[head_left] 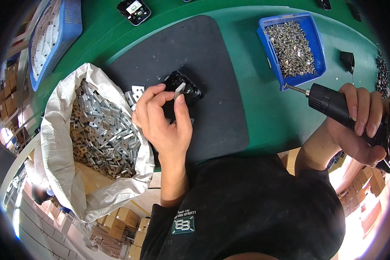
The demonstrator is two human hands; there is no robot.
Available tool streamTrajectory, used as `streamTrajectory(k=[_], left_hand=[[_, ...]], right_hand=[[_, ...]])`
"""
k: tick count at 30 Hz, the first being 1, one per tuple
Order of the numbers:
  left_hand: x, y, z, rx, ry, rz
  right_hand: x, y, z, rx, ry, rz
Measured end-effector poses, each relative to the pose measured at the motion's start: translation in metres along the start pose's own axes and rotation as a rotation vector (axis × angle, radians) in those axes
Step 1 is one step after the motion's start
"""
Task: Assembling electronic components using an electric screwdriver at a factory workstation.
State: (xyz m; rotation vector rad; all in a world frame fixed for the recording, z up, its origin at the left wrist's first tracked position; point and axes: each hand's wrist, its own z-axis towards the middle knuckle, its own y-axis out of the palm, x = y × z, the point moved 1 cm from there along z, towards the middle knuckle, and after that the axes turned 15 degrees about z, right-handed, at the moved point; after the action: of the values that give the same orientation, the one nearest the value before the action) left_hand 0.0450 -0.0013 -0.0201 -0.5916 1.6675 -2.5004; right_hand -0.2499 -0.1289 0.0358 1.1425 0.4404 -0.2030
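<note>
**Left hand pinching a small metal plate, right hand around a black electric screwdriver**

We looked down on a green worktable, its edges curved by the fisheye lens. Near the centre of the frame, the left hand grasped the silver metal plate between thumb and fingertips. We saw the plate just above an open black plastic housing, which lay on a dark grey mat; we could not tell whether the two touched.

At the right of the frame, the right hand was clenched around the screwdriver's body. Its thin bit pointed left, with the tip appearing beside the lower corner of a blue bin at the upper right. We saw a heap of small metal screws in that bin.

At the left, a white woven sack stood with its mouth rolled open, filled with silver metal pieces, many with holes. A few loose plates lay between the sack and the left hand. We noticed a blue crate of pale parts at the upper left, and a black shell with a white patch along the top edge. Below, the person's black shirt filled the lower centre, with cardboard boxes at the lower left.
</note>
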Motion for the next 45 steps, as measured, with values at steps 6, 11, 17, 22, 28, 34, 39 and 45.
streamTrajectory(k=[6,11,17,22,28,34,39,45], left_hand=[[0.002,0.003,0.011,0.023,-0.001,-0.014],[-0.006,-0.006,0.012,-0.064,0.048,0.119],[-0.010,-0.010,0.016,-0.179,0.054,0.082],[-0.009,-0.016,0.020,-0.227,0.064,0.033],[-0.006,-0.017,0.026,-0.291,0.168,0.099],[-0.008,-0.001,0.023,-0.306,-0.024,-0.154],[-0.008,0.002,0.021,-0.276,-0.123,-0.301],[0.015,-0.024,0.010,-0.030,0.263,-0.348]], right_hand=[[0.002,0.001,-0.001,-0.011,-0.012,0.008],[-0.001,0.000,-0.002,0.000,-0.013,0.000],[0.002,0.000,-0.005,0.018,-0.031,0.000],[0.003,0.001,-0.004,0.021,-0.035,0.018],[0.003,0.003,-0.003,0.004,-0.033,-0.002],[0.008,0.010,-0.001,-0.005,-0.048,0.028],[0.021,0.024,0.003,-0.036,-0.031,0.060],[0.035,0.044,-0.002,-0.024,0.096,0.167]])
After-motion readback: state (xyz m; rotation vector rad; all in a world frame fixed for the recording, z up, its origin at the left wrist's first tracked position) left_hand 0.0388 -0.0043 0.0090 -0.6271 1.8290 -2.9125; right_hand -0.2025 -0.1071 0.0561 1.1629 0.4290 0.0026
